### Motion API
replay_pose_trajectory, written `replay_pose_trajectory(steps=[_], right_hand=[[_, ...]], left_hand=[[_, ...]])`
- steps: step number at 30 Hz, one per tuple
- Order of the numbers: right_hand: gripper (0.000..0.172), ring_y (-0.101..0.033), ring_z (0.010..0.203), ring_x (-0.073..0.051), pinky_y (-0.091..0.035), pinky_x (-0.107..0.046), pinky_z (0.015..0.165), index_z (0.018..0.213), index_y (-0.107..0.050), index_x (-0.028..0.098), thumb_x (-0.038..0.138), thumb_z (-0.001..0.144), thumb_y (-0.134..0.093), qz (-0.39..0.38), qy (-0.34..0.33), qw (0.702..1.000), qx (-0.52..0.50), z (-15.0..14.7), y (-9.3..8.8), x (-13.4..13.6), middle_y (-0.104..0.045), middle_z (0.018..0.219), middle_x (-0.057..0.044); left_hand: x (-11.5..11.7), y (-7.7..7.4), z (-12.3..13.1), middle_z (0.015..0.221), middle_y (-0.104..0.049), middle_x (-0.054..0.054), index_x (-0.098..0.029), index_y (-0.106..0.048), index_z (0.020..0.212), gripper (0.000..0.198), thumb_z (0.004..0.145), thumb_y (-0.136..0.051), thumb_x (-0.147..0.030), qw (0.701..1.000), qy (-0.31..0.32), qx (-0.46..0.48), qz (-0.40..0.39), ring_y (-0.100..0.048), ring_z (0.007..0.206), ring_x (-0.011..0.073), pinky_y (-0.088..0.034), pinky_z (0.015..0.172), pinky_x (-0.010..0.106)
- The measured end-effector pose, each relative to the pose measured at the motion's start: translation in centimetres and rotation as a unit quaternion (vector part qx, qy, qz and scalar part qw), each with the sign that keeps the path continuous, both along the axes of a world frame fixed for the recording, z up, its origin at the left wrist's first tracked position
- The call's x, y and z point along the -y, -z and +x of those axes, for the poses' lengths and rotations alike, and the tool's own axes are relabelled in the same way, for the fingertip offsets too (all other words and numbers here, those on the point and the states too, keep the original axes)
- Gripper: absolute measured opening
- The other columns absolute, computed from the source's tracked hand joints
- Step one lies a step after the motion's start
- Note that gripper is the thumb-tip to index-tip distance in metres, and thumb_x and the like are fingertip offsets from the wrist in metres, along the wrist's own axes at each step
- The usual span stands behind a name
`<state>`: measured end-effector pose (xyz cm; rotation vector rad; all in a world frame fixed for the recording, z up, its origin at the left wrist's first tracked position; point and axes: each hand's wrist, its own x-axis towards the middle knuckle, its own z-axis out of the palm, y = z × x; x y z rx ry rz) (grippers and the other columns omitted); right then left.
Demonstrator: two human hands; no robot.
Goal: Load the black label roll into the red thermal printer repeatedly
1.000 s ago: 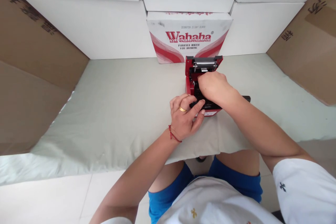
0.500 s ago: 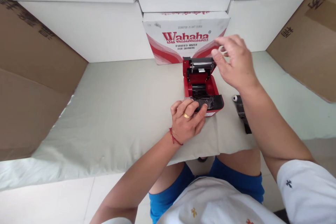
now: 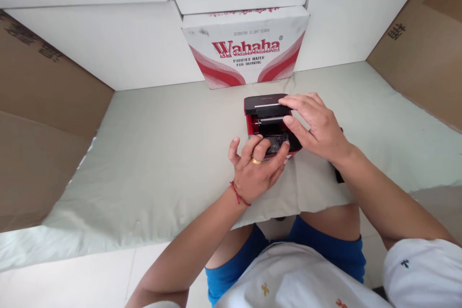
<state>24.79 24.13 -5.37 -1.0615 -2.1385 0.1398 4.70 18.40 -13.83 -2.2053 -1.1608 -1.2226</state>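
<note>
A small red and black printer (image 3: 263, 109) sits on the cloth-covered table (image 3: 162, 154), just in front of me. Its black lid (image 3: 262, 102) is lowered most of the way, leaving a gap that shows the roller. My right hand (image 3: 317, 127) lies over the lid with fingers stretched flat on top and the thumb across the front. My left hand (image 3: 256, 168) grips the printer's near front edge between thumb and curled fingers. It wears a gold ring and a red wrist cord.
A white and red Wahaha water carton (image 3: 245, 48) stands right behind the printer, among stacked white boxes (image 3: 108, 43). Brown cardboard (image 3: 43, 106) walls the left and right sides. A black object (image 3: 338, 175) lies partly hidden under my right forearm.
My right hand left the inside of the open printer, rose to the raised lid and has brought it down nearly closed. My left hand stayed on the front edge.
</note>
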Motion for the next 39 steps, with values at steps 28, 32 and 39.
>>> replay_pose_trajectory(steps=[28,32,39], right_hand=[[0.037,-0.075,0.097,-0.026,-0.063,-0.048,0.098,0.139,-0.062,0.024,0.018,0.103,-0.055,0.177,-0.020,0.983,-0.041,-0.7,6.3,1.2,-0.083,0.109,-0.007],[0.039,-0.073,0.096,-0.026,-0.064,-0.050,0.097,0.139,-0.062,0.025,0.016,0.102,-0.051,0.197,-0.023,0.977,-0.075,-0.9,7.0,0.9,-0.081,0.109,-0.007],[0.043,-0.069,0.105,-0.028,-0.062,-0.053,0.101,0.145,-0.062,0.025,0.021,0.104,-0.053,0.177,-0.038,0.980,-0.086,-0.4,7.2,1.1,-0.081,0.117,-0.010]], left_hand=[[0.1,-0.2,0.4,0.098,-0.059,0.005,-0.036,-0.078,0.119,0.027,0.098,-0.074,-0.021,0.999,0.004,0.029,0.035,-0.052,0.107,0.0245,-0.037,0.107,0.042],[-0.2,-0.1,0.1,0.098,-0.058,0.005,-0.033,-0.077,0.123,0.023,0.101,-0.073,-0.027,0.999,0.030,0.030,0.017,-0.053,0.109,0.0251,-0.039,0.102,0.042],[-0.7,-0.2,-1.1,0.111,-0.059,0.006,-0.030,-0.060,0.149,0.047,0.103,-0.067,-0.027,0.977,0.116,0.169,-0.057,-0.056,0.108,0.0246,-0.048,0.098,0.042]])
